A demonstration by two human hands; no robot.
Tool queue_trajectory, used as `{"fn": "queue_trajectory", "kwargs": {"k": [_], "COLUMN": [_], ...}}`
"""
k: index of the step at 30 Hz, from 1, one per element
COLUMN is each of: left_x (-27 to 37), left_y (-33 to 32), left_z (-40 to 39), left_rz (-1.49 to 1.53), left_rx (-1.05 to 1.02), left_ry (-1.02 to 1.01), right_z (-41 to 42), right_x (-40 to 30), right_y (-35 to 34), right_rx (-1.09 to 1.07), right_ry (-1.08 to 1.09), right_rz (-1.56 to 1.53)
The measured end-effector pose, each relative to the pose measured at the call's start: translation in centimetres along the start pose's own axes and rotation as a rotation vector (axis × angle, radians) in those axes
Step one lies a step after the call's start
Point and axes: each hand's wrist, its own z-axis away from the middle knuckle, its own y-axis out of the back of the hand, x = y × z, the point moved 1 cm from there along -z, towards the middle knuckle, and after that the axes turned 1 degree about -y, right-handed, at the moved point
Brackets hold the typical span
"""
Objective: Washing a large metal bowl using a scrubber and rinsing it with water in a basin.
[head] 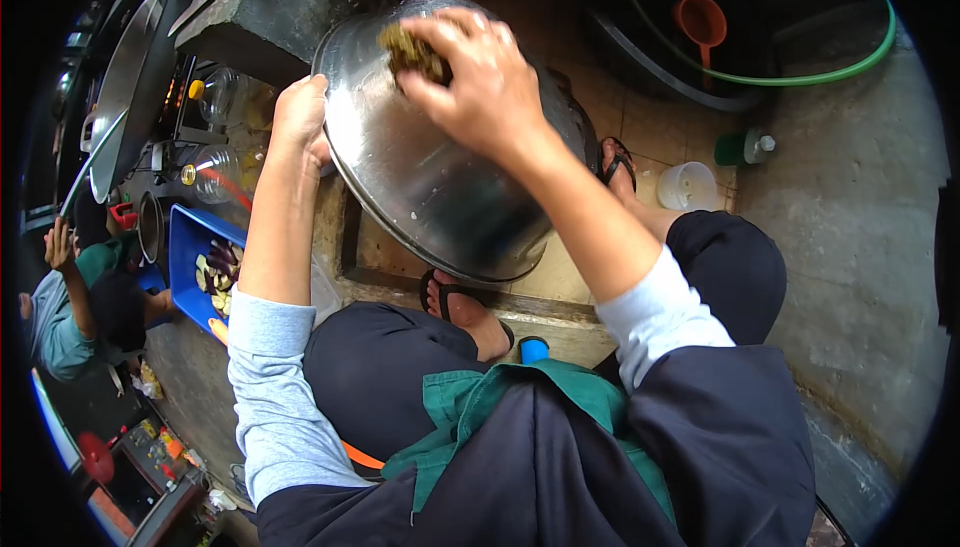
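Note:
A large round metal basin (pixel 450 194) is tilted in front of me, its smooth curved side facing up. My left hand (pixel 301 116) grips its rim at the left, the fingers partly hidden behind it. In my right hand (pixel 480 86) is a yellow-brown scrubbing pad (pixel 412 56), pressed against the upper part of the metal. Small wet spots show on the basin. My sandalled feet are on either side of its lower edge.
A blue plastic crate (pixel 184 269) holds cut eggplant at the left, beside a co-worker (pixel 82 307). Clear plastic bottles (pixel 217 172) lie nearby. A white tub (pixel 687 185), a green bottle (pixel 739 148) and a dark water vat with a red dipper (pixel 701 18) are at the right.

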Motion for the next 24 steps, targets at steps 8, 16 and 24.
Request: {"fn": "queue_trajectory", "kwargs": {"k": [8, 16, 24], "left_x": [-0.2, 1.6, 1.6], "left_y": [-1.8, -6.2, -4.4], "left_z": [-0.7, 0.0, 1.1], "left_rz": [0.201, 0.31, 0.46], "left_rx": [-0.067, -0.165, 0.001], "left_ry": [-0.116, -0.091, 0.107], "right_z": [13.8, -2.3, 7.9], "right_x": [11.7, -2.1, -1.6], "right_y": [3.0, -0.6, 3.1], "right_rx": [0.222, 0.099, 0.052], "right_ry": [-0.481, 0.177, 0.213], "right_rz": [-0.036, 0.291, 0.128]}}
